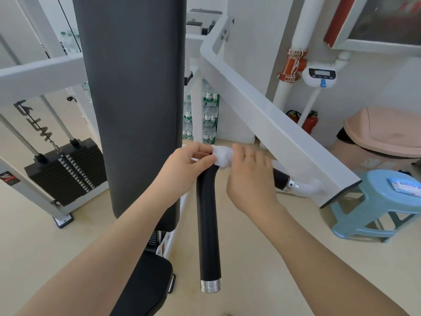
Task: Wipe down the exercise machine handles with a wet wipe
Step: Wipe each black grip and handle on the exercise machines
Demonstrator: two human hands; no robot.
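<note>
From my remote seat: the left hand (189, 160) pinches one edge of a crumpled white wet wipe (222, 157) wrapped over the bend of the black foam-covered machine handle (208, 226), beside the tall black padded backrest (134, 99). The right hand (250, 179) curls its fingers round the wipe's other side. A light-blue plastic stool (373, 201) stands at right.

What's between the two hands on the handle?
Head view: the white wet wipe, wrapped on the bend of the black handle, sits between the left hand and right hand.
</note>
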